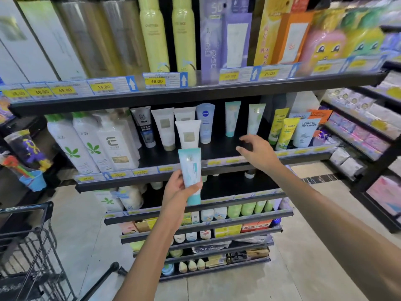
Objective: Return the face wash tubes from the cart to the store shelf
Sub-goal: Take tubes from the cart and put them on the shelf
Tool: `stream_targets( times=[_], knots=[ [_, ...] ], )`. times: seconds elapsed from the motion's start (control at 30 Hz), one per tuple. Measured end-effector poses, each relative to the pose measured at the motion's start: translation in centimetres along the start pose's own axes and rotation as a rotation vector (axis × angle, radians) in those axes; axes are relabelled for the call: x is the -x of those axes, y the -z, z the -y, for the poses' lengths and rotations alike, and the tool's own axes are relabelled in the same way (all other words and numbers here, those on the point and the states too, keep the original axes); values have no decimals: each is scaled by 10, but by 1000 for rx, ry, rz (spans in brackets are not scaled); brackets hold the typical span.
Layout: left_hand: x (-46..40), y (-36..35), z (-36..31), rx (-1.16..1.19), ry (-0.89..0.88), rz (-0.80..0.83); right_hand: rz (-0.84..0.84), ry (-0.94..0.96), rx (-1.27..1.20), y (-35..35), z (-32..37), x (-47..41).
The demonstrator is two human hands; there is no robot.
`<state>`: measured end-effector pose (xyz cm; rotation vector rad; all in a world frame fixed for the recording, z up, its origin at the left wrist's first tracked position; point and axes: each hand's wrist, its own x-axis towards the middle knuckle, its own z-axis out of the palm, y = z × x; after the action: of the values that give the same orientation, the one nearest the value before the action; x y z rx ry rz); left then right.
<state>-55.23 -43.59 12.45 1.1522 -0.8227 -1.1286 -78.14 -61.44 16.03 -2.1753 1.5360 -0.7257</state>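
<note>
My left hand [179, 187] grips a white and teal face wash tube [191, 170], held upright with its cap down, just in front of the middle shelf [217, 144]. My right hand [256, 152] hovers over that shelf's bare dark patch with relaxed, spread fingers and holds nothing. Two matching teal-capped tubes [232, 118] [256, 118] stand at the back of the shelf, just beyond the right hand. A white tube with a gold label [188, 133] stands right behind the held tube. The cart [28, 246] is at the lower left; its contents are not visible.
Several other tubes stand on the shelf: a grey one, a blue one [205, 122], yellow ones [286, 133] and a white one at right. Tall white bottles [86, 144] fill the shelf's left part. More shelves run above and below. Another rack [368, 137] stands at right.
</note>
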Motion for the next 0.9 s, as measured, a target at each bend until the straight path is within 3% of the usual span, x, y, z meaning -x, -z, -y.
stream_targets(
  times=[0.1,0.27,0.57,0.9],
  knots=[
    [-16,-36,-5,-30,-34,-5,99,53,224,16,-31,-2],
    [-47,-101,-16,-118,-79,-56,218,148,394,26,-60,-8],
    [-116,-171,-28,-314,-207,-182,172,312,529,22,-80,-19],
    [-172,-183,-5,-647,-143,-240,79,373,539,16,-84,-18]
  ],
)
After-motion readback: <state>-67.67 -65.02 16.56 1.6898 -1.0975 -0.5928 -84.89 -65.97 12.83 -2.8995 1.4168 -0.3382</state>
